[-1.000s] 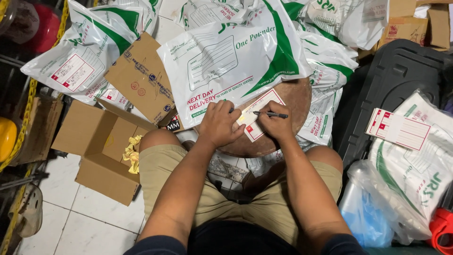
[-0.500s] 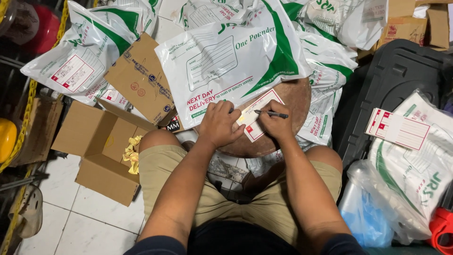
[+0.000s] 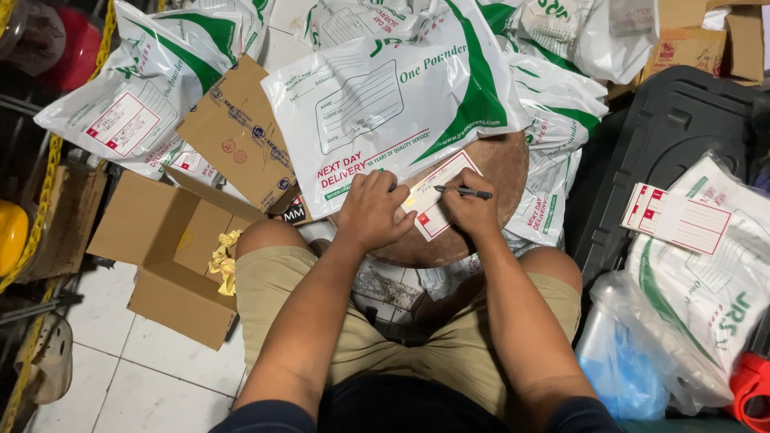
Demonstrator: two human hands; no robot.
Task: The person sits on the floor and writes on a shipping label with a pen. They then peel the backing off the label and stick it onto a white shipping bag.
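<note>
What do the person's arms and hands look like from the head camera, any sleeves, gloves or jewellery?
Both arms are bare from the upper arm down. Only the edges of short dark navy sleeves show at the bottom of the frame. The left hand and right hand are ungloved, with no watch, ring or bracelet visible on either wrist. Khaki shorts cover the thighs below the arms.

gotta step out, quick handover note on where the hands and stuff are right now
Left hand flat on the white and red label slip, pinning it to the round wooden board.
Right hand holds a pen, tip on the slip.
Courier pouch lies above the slip, partly on the board.
Done: slip laid out, some writing visible.
Left: can't tell how much remains; more blank slips sit to the right.
</note>
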